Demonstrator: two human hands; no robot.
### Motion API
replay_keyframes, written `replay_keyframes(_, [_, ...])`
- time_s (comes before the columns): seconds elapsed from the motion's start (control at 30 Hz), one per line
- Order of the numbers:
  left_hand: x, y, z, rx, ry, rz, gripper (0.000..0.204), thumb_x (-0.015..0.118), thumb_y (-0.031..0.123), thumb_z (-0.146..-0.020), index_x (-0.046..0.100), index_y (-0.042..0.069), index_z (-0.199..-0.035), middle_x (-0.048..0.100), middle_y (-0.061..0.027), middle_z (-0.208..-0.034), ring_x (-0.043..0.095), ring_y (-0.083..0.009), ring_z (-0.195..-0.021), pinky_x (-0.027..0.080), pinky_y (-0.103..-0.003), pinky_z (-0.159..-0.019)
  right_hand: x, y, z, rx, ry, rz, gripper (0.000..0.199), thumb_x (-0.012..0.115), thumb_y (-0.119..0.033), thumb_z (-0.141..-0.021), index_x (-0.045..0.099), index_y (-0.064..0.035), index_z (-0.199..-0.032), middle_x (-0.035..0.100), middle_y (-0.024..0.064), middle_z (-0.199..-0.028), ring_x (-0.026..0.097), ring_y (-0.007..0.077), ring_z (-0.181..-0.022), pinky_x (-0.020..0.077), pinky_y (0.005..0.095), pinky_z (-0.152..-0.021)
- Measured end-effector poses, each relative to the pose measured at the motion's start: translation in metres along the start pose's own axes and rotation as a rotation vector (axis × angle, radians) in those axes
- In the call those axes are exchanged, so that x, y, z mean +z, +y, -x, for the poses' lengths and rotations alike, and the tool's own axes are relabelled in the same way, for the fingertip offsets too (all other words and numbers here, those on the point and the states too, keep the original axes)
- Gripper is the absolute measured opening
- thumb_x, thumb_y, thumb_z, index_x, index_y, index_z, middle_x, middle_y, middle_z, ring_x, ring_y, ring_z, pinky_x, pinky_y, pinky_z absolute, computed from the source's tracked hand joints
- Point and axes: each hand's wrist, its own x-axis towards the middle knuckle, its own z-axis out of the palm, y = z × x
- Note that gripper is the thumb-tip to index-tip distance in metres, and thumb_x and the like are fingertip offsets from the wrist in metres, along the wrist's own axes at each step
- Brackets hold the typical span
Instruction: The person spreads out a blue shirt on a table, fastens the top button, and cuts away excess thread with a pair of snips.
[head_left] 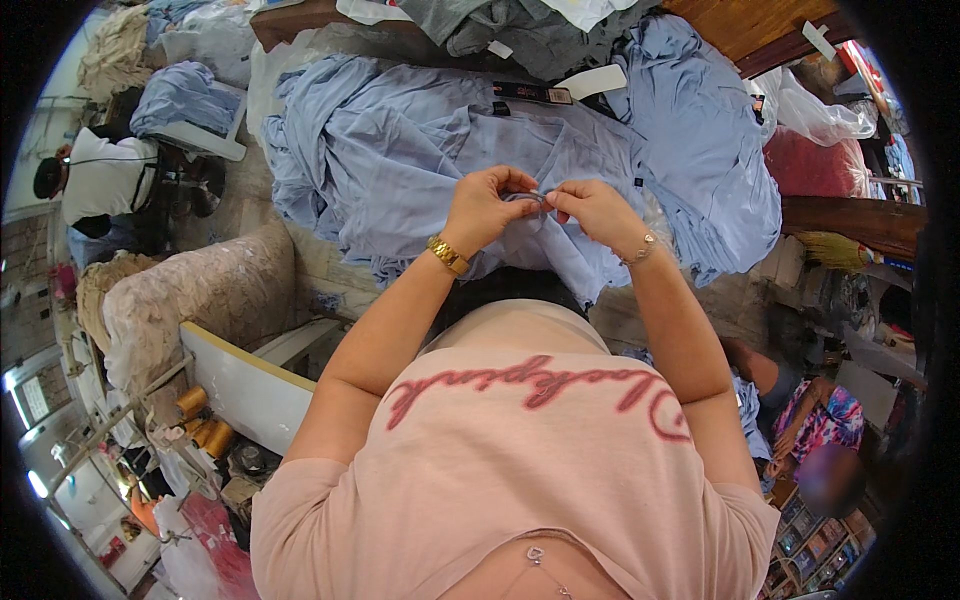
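Observation:
My left hand (pixel 488 208), with a gold watch on its wrist, pinches a small edge of a light blue garment (pixel 540 225). Close beside it, my right hand (pixel 597 210), wearing a thin bracelet, pinches the same edge, so the fingertips of both hands nearly meet. A narrow grey-blue fold shows between the fingers; its details are too small to make out. Under and beyond the hands spreads a heap of light blue garments (pixel 370 150). A black label tag (pixel 532 92) and a blank-looking white tag (pixel 597 82) lie on the heap's far side.
Grey cloth (pixel 510 40) lies beyond the heap, and more blue fabric (pixel 690 150) hangs at the right. Left stand a lace-covered roll (pixel 200 290), a white board (pixel 245 385) and thread cones (pixel 205 430). Other people sit at far left (pixel 110 180) and lower right (pixel 820 420).

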Motion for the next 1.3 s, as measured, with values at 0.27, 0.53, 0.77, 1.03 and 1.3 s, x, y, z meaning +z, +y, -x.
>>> replay_keyframes(0.27, [0.004, 0.001, 0.002, 0.108, 0.063, -0.211, 0.028, 0.07, 0.006, -0.066, 0.062, 0.0, -0.093, 0.065, -0.0085, -0.081, 0.061, -0.0119, -0.074, 0.048, -0.023, -0.067, 0.004, 0.001, -0.007, -0.041, 0.098, 0.271, 0.033, 0.052, -0.032, -0.081, 0.064, -0.0029, -0.073, 0.058, 0.0052, -0.06, 0.052, 0.0133, -0.054, 0.0397, 0.0286, -0.052])
replay_keyframes(0.53, [0.008, 0.006, 0.005, 0.131, 0.082, -0.295, 0.029, 0.068, 0.007, -0.067, 0.062, 0.0, -0.094, 0.066, -0.009, -0.08, 0.063, -0.0128, -0.074, 0.048, -0.023, -0.064, 0.005, -0.005, -0.005, 0.041, 0.124, 0.367, 0.035, 0.05, -0.037, -0.078, 0.065, -0.0053, -0.074, 0.063, 0.0128, -0.072, 0.061, 0.0293, -0.071, 0.0463, 0.0373, -0.066])
replay_keyframes(0.77, [0.008, 0.003, 0.004, 0.12, 0.067, -0.234, 0.031, 0.068, 0.005, -0.067, 0.061, 0.001, -0.097, 0.066, -0.0091, -0.081, 0.062, -0.0118, -0.073, 0.048, -0.023, -0.064, 0.004, 0.015, -0.01, -0.003, 0.073, 0.151, 0.036, 0.053, -0.037, -0.078, 0.065, -0.0026, -0.075, 0.063, 0.0104, -0.067, 0.061, 0.0214, -0.063, 0.0455, 0.0316, -0.06])
replay_keyframes(1.03, [0.009, 0.001, 0.005, 0.183, 0.069, -0.272, 0.031, 0.067, 0.004, -0.067, 0.061, 0.002, -0.098, 0.066, -0.0111, -0.082, 0.063, -0.0145, -0.073, 0.049, -0.024, -0.065, 0.004, 0.013, -0.012, 0.018, 0.056, 0.184, 0.036, 0.053, -0.036, -0.078, 0.065, -0.0023, -0.075, 0.063, 0.0097, -0.067, 0.061, 0.0209, -0.063, 0.0459, 0.0311, -0.06])
replay_keyframes(1.3, [0.013, 0.001, 0.009, 0.277, 0.096, -0.415, 0.03, 0.066, 0.005, -0.068, 0.06, 0.002, -0.097, 0.065, -0.0127, -0.082, 0.064, -0.0197, -0.073, 0.049, -0.027, -0.065, 0.007, 0.012, -0.015, 0.067, 0.068, 0.295, 0.038, 0.049, -0.038, -0.078, 0.066, -0.0051, -0.071, 0.063, 0.0089, -0.066, 0.061, 0.0223, -0.062, 0.0462, 0.0328, -0.06])
